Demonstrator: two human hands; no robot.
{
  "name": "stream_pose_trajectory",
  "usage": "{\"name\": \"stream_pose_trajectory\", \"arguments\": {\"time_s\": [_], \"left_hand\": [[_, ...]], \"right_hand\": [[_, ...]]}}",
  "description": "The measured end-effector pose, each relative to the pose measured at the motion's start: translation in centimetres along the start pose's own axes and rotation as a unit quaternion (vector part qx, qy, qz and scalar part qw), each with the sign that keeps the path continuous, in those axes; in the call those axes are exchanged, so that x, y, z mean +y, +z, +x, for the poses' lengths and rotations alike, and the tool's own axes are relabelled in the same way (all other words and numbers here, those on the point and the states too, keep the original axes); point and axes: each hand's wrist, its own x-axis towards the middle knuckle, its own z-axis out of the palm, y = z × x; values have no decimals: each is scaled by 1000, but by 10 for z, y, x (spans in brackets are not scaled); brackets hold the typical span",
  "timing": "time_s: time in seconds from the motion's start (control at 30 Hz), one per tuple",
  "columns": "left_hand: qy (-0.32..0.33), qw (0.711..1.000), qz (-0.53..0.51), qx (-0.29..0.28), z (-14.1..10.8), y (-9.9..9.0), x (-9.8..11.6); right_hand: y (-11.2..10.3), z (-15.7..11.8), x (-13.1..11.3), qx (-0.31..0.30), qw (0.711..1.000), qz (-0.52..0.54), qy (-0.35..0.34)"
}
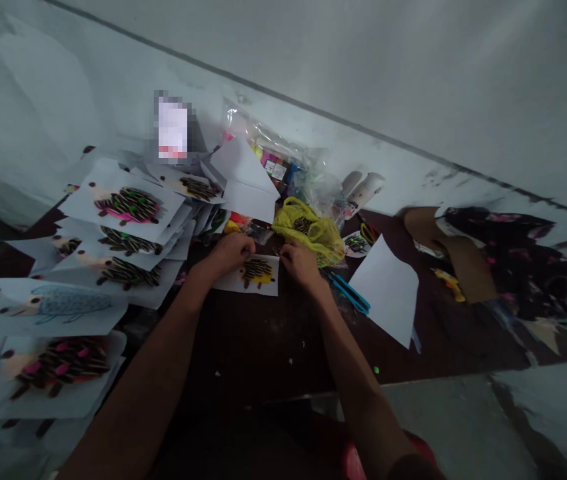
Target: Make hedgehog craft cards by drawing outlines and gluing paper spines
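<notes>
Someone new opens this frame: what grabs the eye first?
Probably the crinkled yellow bag, bright against the dark table, just beyond the right hand. Next, the overlapping spiny-animal pictures piled at left, some with pink or green spots. Then the small yellow-bodied picture between the left hand and the right.
</notes>
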Motion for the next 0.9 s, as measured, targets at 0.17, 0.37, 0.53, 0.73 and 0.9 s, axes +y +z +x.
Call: {"name": "stream_pose_trajectory", "arguments": {"time_s": [0.17, 0.37, 0.53, 0.73, 0.9], "left_hand": [[-4, 1000, -2, 18, 1, -1, 2], [-3, 1000, -1, 19, 2, 2, -1], [4, 1000, 4, 24, 2, 3, -1], [7, 1000, 2, 20, 2, 2, -1], [8, 1000, 13, 16, 3, 2, -3]], "right_hand": [[4, -2, 4, 60, 997, 32, 48], [10, -18, 14, 127, 981, 144, 38], [17, -27, 13, 125, 954, 271, -15], [25, -29, 12, 115, 932, 344, -4], [30, -32, 14, 125, 919, 374, 11]]}}
